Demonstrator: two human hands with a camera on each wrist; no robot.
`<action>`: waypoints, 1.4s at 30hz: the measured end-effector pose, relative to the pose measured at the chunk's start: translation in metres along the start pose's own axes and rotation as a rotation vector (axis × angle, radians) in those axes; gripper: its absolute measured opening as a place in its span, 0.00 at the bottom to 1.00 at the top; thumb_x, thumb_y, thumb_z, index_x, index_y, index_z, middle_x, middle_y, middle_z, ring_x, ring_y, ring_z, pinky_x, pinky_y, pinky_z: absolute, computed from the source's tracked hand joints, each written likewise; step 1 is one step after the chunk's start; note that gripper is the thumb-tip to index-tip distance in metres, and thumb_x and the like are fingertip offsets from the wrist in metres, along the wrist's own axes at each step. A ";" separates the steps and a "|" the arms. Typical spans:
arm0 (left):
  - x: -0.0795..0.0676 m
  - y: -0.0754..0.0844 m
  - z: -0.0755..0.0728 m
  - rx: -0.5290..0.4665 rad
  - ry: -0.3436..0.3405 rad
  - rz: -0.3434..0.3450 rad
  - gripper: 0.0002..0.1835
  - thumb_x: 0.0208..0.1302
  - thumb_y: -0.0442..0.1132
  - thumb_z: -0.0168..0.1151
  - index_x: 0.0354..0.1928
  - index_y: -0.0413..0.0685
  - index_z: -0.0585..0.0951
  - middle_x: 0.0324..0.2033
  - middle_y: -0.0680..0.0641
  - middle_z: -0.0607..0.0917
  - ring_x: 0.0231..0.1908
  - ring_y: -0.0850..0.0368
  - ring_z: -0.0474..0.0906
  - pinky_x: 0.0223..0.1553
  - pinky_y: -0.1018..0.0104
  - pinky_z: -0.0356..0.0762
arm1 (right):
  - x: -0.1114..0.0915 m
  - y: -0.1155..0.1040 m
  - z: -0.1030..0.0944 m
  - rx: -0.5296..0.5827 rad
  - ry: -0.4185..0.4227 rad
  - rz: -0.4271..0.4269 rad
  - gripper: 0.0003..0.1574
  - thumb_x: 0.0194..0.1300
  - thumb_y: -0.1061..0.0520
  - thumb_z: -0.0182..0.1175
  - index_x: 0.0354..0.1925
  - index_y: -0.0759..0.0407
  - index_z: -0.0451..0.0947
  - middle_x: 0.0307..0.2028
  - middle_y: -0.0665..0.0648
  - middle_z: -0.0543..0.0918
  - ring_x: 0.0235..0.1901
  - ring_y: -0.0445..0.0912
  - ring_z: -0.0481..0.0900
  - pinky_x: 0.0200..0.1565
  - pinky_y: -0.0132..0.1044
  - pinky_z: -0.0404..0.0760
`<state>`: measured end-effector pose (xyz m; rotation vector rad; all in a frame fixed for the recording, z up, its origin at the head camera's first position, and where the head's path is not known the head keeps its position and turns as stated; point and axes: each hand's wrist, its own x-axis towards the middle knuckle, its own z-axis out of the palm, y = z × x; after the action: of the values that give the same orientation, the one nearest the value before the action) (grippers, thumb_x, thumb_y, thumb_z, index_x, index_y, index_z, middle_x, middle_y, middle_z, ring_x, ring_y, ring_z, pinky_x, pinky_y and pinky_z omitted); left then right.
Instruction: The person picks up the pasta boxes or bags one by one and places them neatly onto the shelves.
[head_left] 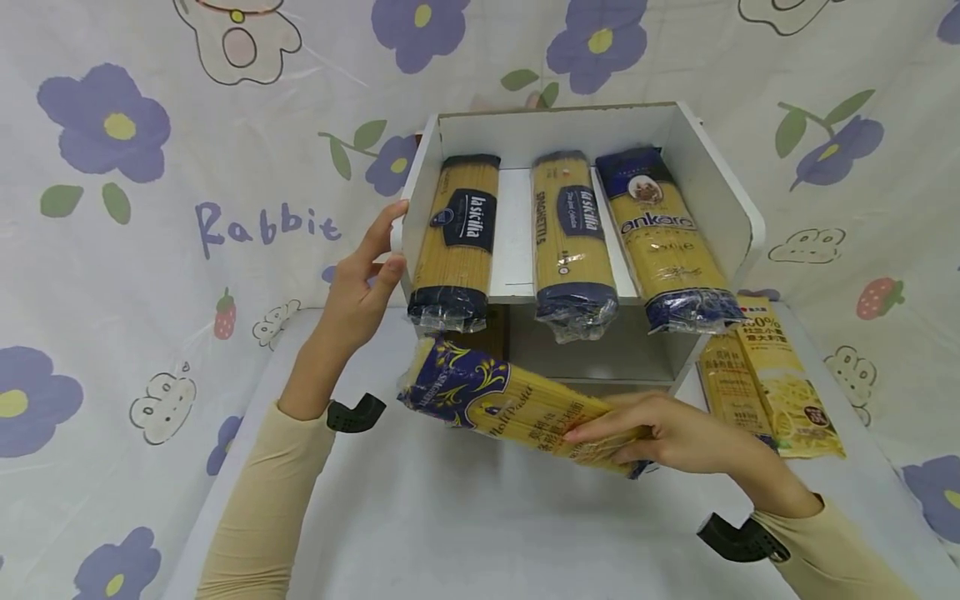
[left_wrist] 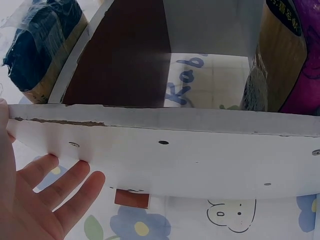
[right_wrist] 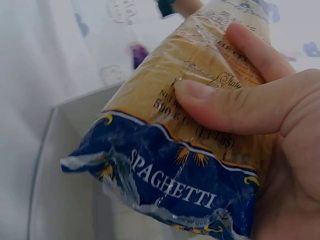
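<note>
My right hand [head_left: 667,429] grips one end of a pack of spaghetti [head_left: 517,400], thumb on one face in the right wrist view. Blue ends and yellow strands show on this pack [right_wrist: 175,150], tilted in front of the shelf's lower opening. On the left, my left hand [head_left: 360,292] touches the side panel of a white two-level shelf [head_left: 558,133]; its fairly straight fingers [left_wrist: 70,185] lie against the outer face. On the top level lie a dark-labelled spaghetti pack [head_left: 457,242], a second similar pack [head_left: 573,242] and a blue-ended Ankara pack [head_left: 667,242].
Right of the shelf, a yellow pasta pack [head_left: 787,383] and a narrower pack [head_left: 731,383] lie on the white table [head_left: 465,533]. Behind stands a flower-printed cloth [head_left: 255,150]. The left wrist view shows a magenta package [left_wrist: 306,65] inside the shelf.
</note>
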<state>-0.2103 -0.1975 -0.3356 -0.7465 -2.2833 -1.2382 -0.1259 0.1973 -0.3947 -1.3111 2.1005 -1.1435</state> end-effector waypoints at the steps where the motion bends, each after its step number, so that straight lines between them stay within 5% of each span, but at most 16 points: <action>1: 0.000 0.000 0.000 -0.001 0.002 0.000 0.41 0.64 0.75 0.41 0.75 0.68 0.59 0.62 0.45 0.80 0.57 0.49 0.79 0.52 0.44 0.82 | 0.002 0.003 0.001 0.009 -0.019 0.006 0.35 0.62 0.70 0.61 0.66 0.49 0.75 0.63 0.56 0.80 0.65 0.32 0.71 0.52 0.35 0.83; 12: 0.000 0.000 0.000 -0.011 0.009 0.009 0.42 0.64 0.76 0.41 0.75 0.65 0.60 0.64 0.46 0.78 0.57 0.50 0.79 0.52 0.44 0.82 | 0.007 0.032 0.011 0.204 -0.125 0.031 0.34 0.63 0.68 0.61 0.67 0.54 0.73 0.66 0.59 0.76 0.66 0.32 0.69 0.59 0.31 0.77; 19: 0.001 -0.001 0.001 -0.005 0.005 0.006 0.42 0.63 0.76 0.40 0.75 0.65 0.60 0.62 0.44 0.80 0.55 0.50 0.79 0.51 0.44 0.82 | 0.001 0.045 0.012 0.287 -0.095 0.077 0.35 0.64 0.63 0.63 0.68 0.56 0.71 0.69 0.48 0.73 0.66 0.29 0.68 0.62 0.26 0.72; 24: 0.001 -0.001 0.001 0.001 0.002 0.005 0.43 0.63 0.76 0.40 0.75 0.65 0.60 0.63 0.45 0.79 0.56 0.50 0.79 0.51 0.46 0.83 | -0.002 0.050 0.016 0.320 -0.037 0.116 0.37 0.64 0.62 0.63 0.70 0.58 0.67 0.70 0.48 0.71 0.65 0.28 0.69 0.59 0.26 0.74; 33: 0.000 -0.001 0.001 -0.002 0.002 -0.004 0.43 0.63 0.76 0.41 0.75 0.66 0.59 0.65 0.48 0.77 0.57 0.50 0.78 0.51 0.45 0.83 | -0.001 0.056 0.037 0.477 0.117 0.164 0.41 0.64 0.66 0.63 0.73 0.59 0.61 0.65 0.30 0.70 0.50 0.39 0.80 0.47 0.34 0.84; 37: 0.000 -0.001 0.000 -0.003 0.007 0.003 0.42 0.64 0.76 0.41 0.75 0.66 0.59 0.65 0.48 0.77 0.56 0.50 0.78 0.51 0.45 0.83 | 0.004 0.058 0.051 0.484 0.214 0.161 0.43 0.63 0.66 0.65 0.73 0.59 0.61 0.69 0.44 0.70 0.47 0.41 0.82 0.44 0.37 0.86; 42: 0.000 0.001 0.000 -0.010 0.010 -0.002 0.42 0.63 0.76 0.42 0.75 0.67 0.60 0.63 0.47 0.79 0.56 0.51 0.79 0.51 0.44 0.82 | 0.011 0.059 0.066 0.532 0.322 0.172 0.46 0.62 0.65 0.66 0.74 0.59 0.59 0.69 0.38 0.68 0.52 0.41 0.82 0.48 0.37 0.86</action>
<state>-0.2095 -0.1973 -0.3354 -0.7410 -2.2720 -1.2523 -0.1167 0.1725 -0.4802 -0.7250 1.8672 -1.7662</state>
